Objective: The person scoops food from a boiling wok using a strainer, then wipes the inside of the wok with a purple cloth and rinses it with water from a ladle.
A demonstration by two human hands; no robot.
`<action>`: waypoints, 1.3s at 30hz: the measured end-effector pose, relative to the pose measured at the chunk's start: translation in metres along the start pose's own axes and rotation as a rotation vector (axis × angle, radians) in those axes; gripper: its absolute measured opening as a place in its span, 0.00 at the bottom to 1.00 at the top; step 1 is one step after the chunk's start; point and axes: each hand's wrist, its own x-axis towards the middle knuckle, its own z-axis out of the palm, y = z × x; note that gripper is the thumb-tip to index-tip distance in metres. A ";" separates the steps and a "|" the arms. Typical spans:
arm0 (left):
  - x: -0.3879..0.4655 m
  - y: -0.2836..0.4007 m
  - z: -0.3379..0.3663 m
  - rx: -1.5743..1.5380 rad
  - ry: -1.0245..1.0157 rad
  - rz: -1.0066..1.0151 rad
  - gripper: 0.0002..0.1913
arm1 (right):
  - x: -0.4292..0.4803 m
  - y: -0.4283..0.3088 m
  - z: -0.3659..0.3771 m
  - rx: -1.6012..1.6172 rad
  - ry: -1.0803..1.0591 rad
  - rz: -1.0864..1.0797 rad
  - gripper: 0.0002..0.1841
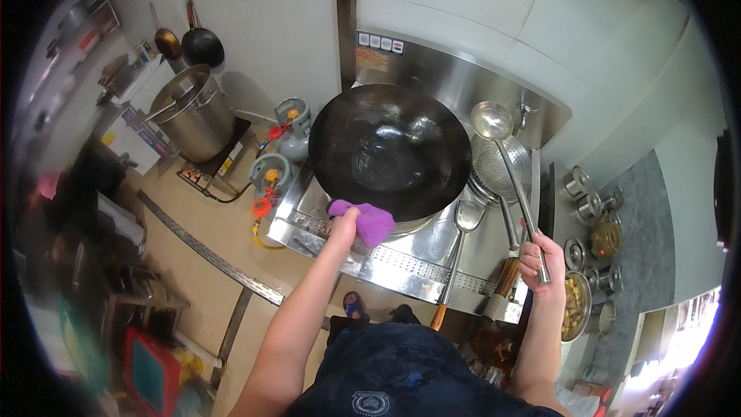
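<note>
A large black wok rests on the stainless steel stove, its inside wet and shiny. My left hand grips the wok's near rim through a folded purple cloth. In my right hand is the long handle of a steel ladle. The ladle's bowl is raised at the right of the wok, over a perforated strainer. A wok spatula with a wooden handle end lies on the stove between the wok and my right hand.
A bamboo wok brush lies at the stove's right front. Beyond stand steel canisters and a bowl of chopped food. Two gas cylinders and a stockpot on a burner stand left. A tap juts from the backsplash.
</note>
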 end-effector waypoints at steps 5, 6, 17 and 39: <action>0.004 -0.005 -0.005 -0.025 0.004 0.072 0.21 | -0.021 0.013 0.009 -0.186 0.061 0.106 0.18; 0.001 -0.001 -0.001 -0.023 -0.001 0.071 0.21 | -0.023 0.018 0.009 -0.207 0.077 0.121 0.18; 0.010 -0.015 -0.008 -0.018 0.002 0.096 0.20 | 0.017 0.056 0.014 -1.049 0.143 -0.242 0.33; 0.032 -0.027 -0.006 -0.044 -0.084 0.001 0.21 | 0.136 0.055 -0.150 -1.606 0.798 -0.608 0.25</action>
